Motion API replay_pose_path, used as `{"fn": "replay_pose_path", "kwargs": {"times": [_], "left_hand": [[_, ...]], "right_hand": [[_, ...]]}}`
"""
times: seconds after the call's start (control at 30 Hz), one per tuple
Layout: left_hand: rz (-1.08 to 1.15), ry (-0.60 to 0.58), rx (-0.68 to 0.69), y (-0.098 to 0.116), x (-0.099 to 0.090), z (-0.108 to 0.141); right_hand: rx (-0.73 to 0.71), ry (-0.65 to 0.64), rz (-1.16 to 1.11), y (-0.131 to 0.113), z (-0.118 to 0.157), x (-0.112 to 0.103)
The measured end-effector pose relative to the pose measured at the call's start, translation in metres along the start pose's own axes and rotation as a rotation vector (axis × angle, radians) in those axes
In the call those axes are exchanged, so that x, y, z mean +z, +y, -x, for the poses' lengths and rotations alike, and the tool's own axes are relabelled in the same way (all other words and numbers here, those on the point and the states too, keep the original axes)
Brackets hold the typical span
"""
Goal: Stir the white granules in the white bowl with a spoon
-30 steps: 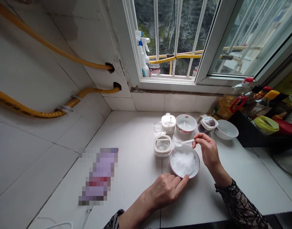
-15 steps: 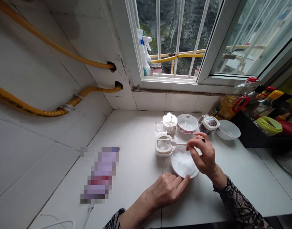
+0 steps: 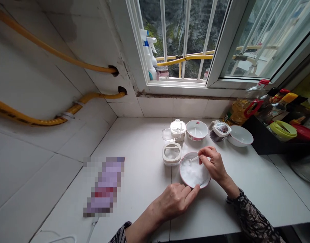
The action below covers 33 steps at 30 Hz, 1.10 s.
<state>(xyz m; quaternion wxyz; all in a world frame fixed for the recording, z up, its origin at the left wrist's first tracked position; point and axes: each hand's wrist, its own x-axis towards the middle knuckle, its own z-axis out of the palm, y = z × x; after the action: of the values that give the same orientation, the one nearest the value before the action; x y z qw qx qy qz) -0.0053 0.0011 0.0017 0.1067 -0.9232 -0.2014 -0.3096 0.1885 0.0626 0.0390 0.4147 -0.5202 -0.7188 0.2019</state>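
A bowl of white powder or granules point(image 3: 195, 173) stands on the counter in front of me. My left hand point(image 3: 176, 199) holds its near rim, the index finger stretched over the edge and the other fingers curled; the thumb is hidden. Above the bowl's right side, my right hand point(image 3: 212, 163) pinches the handle of a small white spoon point(image 3: 194, 159), whose tip is down in the white powder. Just left of the bowl sits a seasoning jar point(image 3: 171, 154) with its clear lid point(image 3: 170, 134) flipped up and white contents inside.
Behind stand another white jar point(image 3: 177, 127), a flowered bowl point(image 3: 197, 131), a jar with dark contents point(image 3: 219, 131) and a white bowl point(image 3: 240, 136). An oil bottle point(image 3: 242, 104) and other bottles fill the right back. A blurred purple object point(image 3: 104, 185) lies left, near a white cable.
My right hand has brought the spoon from above the open jar's edge down into the bowl's white powder. The left hand stays at the rim. The view has shifted slightly.
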Motion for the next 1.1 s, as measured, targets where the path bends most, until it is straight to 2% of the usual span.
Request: {"fn": "replay_pose_path", "kwargs": {"times": [0.23,0.43,0.77,1.0,1.1], "left_hand": [[0.001,0.015,0.005,0.000,-0.003,-0.003],[-0.003,0.026,-0.002,0.000,-0.003,-0.002],[0.011,0.015,-0.003,0.000,-0.002,-0.002],[-0.018,-0.020,0.008,0.000,-0.001,0.000],[-0.021,-0.009,0.006,0.000,-0.002,-0.001]], "right_hand": [[0.190,0.071,-0.172,-0.001,-0.001,-0.011],[0.155,0.058,-0.052,0.000,-0.001,-0.007],[0.115,0.034,-0.072,-0.007,0.001,-0.001],[0.319,0.045,-0.456,-0.003,-0.004,-0.007],[0.383,0.062,-0.545,0.003,-0.006,-0.009]]}}
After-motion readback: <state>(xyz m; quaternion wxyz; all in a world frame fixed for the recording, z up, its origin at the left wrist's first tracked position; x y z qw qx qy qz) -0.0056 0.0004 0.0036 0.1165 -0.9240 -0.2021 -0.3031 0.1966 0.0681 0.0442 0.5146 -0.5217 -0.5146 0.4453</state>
